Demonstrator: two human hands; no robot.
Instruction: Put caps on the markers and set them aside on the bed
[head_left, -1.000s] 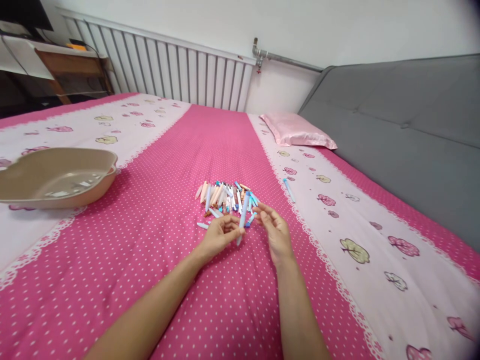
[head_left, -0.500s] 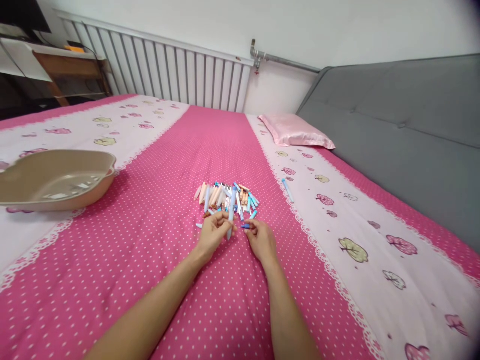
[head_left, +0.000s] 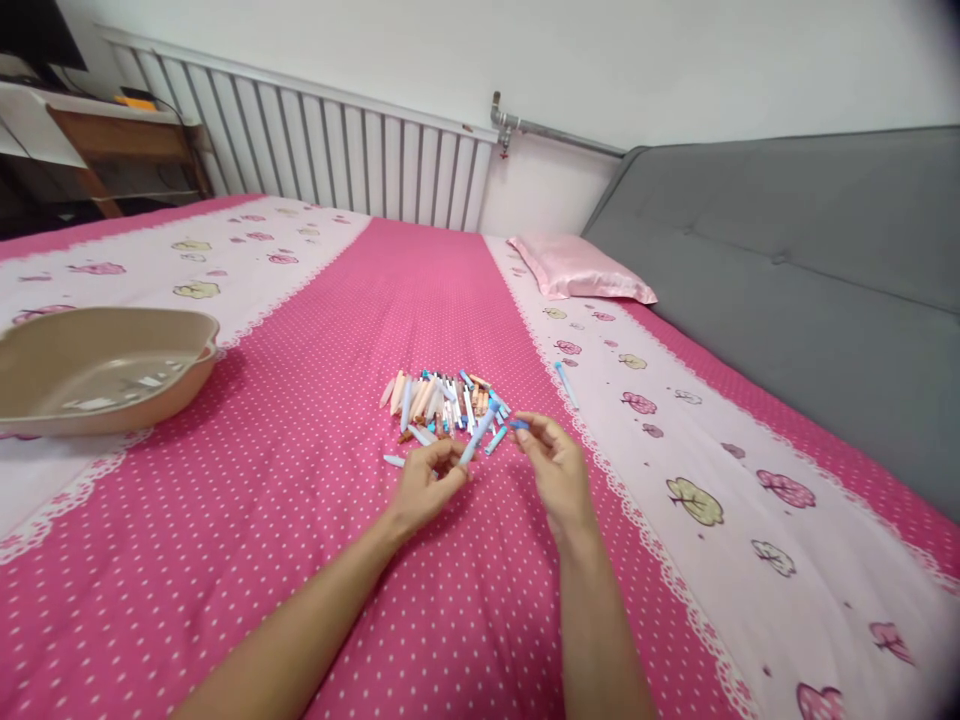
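My left hand (head_left: 426, 490) is closed around the lower end of a pale blue pen (head_left: 480, 434), which tilts up to the right and has a darker blue upper end. Thumb and fingers of my right hand (head_left: 561, 472) pinch a small blue pen cap (head_left: 519, 425), held just right of the pen and apart from it. Beyond both hands lies a loose pile of pen parts (head_left: 431, 397) in peach, white, brown and blue. A pale barrel (head_left: 394, 461) rests beside my left hand, and a light blue piece (head_left: 496, 440) lies between the hands.
On the left stands a beige plastic basin (head_left: 180, 385) with some pale and blue pieces inside. One blue pen (head_left: 567, 385) lies apart on the right. A pink pillow (head_left: 581, 268) leans near the grey headboard (head_left: 787, 230). The polka-dot bedspread (head_left: 420, 280) spreads underneath.
My right hand has moved right and up with the blue cap. The pen in my left hand has tipped from nearly upright towards the right.
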